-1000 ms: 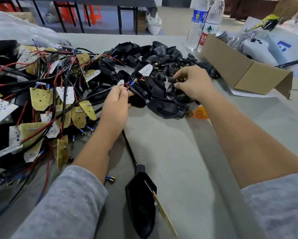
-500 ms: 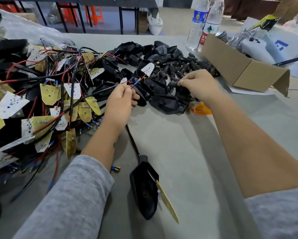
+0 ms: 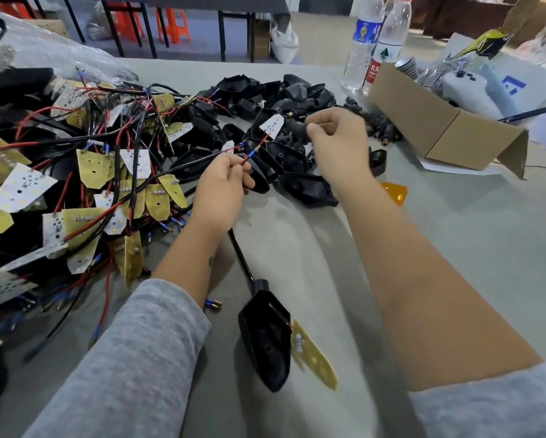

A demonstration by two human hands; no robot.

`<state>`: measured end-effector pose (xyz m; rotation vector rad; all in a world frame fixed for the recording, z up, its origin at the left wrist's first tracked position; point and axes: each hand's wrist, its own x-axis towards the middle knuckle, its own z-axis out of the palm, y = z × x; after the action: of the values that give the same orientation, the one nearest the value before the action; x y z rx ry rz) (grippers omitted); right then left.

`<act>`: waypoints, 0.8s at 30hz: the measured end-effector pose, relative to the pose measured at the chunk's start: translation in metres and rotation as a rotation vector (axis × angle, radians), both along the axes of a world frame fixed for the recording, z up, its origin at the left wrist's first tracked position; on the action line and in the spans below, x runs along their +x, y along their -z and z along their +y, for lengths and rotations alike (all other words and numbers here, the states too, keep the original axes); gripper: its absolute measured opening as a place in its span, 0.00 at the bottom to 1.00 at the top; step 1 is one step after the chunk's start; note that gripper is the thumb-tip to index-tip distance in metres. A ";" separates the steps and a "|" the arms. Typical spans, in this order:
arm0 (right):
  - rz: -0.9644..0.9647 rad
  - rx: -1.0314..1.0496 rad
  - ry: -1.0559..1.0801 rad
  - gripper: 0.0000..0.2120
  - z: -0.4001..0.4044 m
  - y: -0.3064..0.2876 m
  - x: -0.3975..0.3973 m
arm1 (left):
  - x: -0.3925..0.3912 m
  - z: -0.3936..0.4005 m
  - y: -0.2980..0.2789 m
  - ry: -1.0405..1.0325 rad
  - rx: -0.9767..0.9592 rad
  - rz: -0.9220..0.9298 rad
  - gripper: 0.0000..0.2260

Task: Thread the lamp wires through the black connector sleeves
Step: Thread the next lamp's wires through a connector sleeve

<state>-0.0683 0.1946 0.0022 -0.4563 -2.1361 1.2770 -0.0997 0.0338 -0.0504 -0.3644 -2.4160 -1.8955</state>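
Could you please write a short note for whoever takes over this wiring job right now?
Left hand pinches the red wire, its tip pointing up and right. Right hand holds a black sleeve above the pile of black housings. Wire and sleeve are apart, so nothing is threaded yet. One housing with its board lies near you on the table. Next, probably: bring the sleeve to the wire tip and feed it through.

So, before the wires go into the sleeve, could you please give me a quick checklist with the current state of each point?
1. Wires gripped: ok; left hand pinches the red wire near its tip.
2. Sleeve in hand: ok; right hand holds a black connector sleeve.
3. Wire tips free: ok; blue-collared terminals stick out past the fingers.
4. Tips aligned with sleeve bore: not ok; they are still apart.
5. Sleeve bore clear: cannot tell.
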 end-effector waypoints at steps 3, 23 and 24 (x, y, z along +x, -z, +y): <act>0.075 -0.153 -0.141 0.09 -0.035 0.002 0.004 | 0.000 0.000 0.001 -0.002 0.017 -0.002 0.12; 0.168 -1.017 -0.225 0.07 -0.047 0.036 0.014 | 0.003 -0.002 0.001 0.057 0.035 0.043 0.08; 0.162 -1.033 -0.243 0.06 -0.046 0.036 0.013 | 0.003 -0.003 0.001 0.059 0.042 0.045 0.08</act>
<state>-0.0551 0.1490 -0.0339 -0.4677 -1.2768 2.4236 -0.0966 0.0308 -0.0516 -0.4759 -2.3595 -1.9361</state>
